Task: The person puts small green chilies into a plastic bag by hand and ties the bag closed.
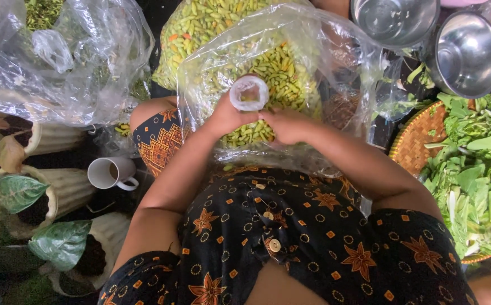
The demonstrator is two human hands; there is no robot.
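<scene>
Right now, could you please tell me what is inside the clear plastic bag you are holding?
The clear plastic bag holds small green chillies, a few orange. Both hands, left hand and right hand, cover its lower middle, hiding what lies there.
</scene>
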